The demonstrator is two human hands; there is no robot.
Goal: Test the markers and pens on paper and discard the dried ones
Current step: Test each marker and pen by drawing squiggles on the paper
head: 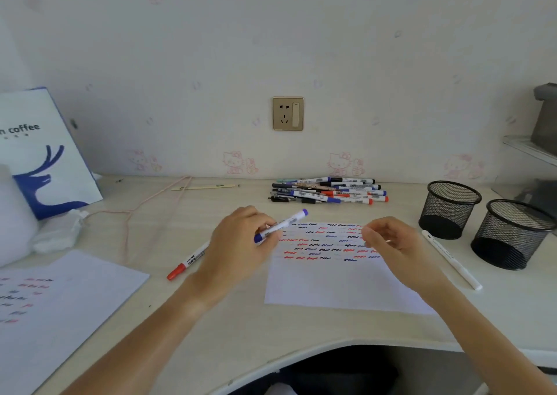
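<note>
One blue-capped marker (pixel 280 225) sits pinched in my left hand (pixel 241 244), tilted over the top edge of the test paper (pixel 340 283). My right hand (pixel 388 244) hovers at three o'clock, fingers loosely curled; whether they hold anything, I cannot tell. Red marker (pixel 187 263) lies at eight o'clock, pen pile (pixel 328 192) at twelve on the counter (pixel 211 328), mesh cups (pixel 452 210) beyond.

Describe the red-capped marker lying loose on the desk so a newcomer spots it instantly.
Start at the scribbled test sheet mid-desk and look left, past the left hand. The red-capped marker lies diagonally there, partly under that hand. Other red markers sit in the pile by the wall; this one lies alone.
</note>
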